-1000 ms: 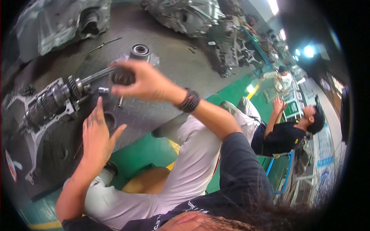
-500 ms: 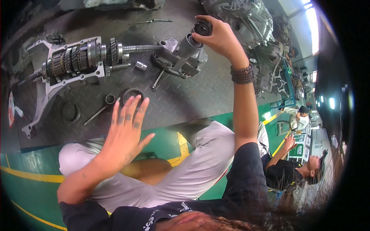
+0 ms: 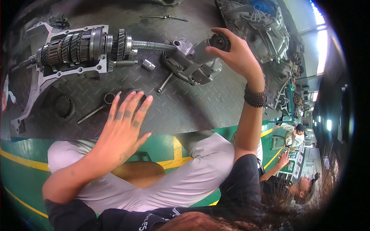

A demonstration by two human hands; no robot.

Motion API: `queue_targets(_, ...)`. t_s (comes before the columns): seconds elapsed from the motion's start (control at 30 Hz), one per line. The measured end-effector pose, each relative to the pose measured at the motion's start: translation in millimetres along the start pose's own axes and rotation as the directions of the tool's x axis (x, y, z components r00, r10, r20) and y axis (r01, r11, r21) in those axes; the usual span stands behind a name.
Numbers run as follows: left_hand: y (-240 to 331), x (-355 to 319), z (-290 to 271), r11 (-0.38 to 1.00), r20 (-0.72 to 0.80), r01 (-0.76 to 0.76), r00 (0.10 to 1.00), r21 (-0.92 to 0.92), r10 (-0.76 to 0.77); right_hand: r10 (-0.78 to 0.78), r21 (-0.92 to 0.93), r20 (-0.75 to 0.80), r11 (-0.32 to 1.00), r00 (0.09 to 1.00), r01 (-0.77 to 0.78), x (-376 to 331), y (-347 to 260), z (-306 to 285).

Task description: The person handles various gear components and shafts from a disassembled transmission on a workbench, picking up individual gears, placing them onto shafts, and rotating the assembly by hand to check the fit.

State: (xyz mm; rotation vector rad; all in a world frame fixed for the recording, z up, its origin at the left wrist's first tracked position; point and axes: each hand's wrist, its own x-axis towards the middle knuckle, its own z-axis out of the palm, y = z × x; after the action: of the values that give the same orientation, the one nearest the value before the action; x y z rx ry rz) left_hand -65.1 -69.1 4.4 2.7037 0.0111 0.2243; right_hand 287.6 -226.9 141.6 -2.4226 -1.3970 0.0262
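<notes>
My right hand (image 3: pixel 243 54) grips a dark, round toothed gear (image 3: pixel 219 42) between thumb and fingers. It is at the open end of a tube on a grey metal housing (image 3: pixel 189 67); the hand and gear hide the tube's mouth, so I cannot tell if they touch. My left hand (image 3: pixel 125 127) is open and palm down at the table's front edge, fingers spread. Its fingertips cover most of a toothed ring. Beside them lies a rod with a small ring-shaped end (image 3: pixel 109 98). A dark synchronizer ring (image 3: pixel 64 107) lies farther left.
A gear shaft assembly (image 3: pixel 73 48) rests in an open casing on the steel table (image 3: pixel 154 109). A metal sleeve (image 3: pixel 148 64) and a bolt (image 3: pixel 165 82) lie by the housing. A thin rod (image 3: pixel 163 17) is behind; a large casing (image 3: pixel 258 32) stands right. Other people sit at right.
My right hand has brought the gear nearer and lower against the tube's end, covering its mouth. My left hand stays spread, now hiding more of the toothed ring. The whole view has shifted slightly.
</notes>
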Motion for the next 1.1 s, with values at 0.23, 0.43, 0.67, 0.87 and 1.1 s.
queue_targets(0.23,7,0,-2,0.999,0.031,-0.006,0.999,-0.051,0.007,-0.063,0.165,-0.001,0.984,0.998,0.062,0,9,4)
queue_targets(0.43,9,-3,-5,0.999,0.048,-0.008,0.999,-0.041,0.01,-0.073,0.221,0.01,0.973,0.997,0.069,-3,13,7)
queue_targets(0.67,12,-3,-7,0.998,0.037,-0.021,0.999,-0.053,0.023,-0.171,0.191,-0.016,0.967,0.985,0.171,-3,13,4)
queue_targets(0.87,12,-2,-6,0.998,0.022,-0.034,0.999,-0.051,0.035,-0.074,0.212,-0.024,0.974,0.997,0.077,3,21,-2)
queue_targets(1.1,12,-2,-3,0.999,0.047,-0.037,0.998,-0.036,0.039,0.121,0.527,-0.066,0.847,0.99,-0.068,3,40,6)
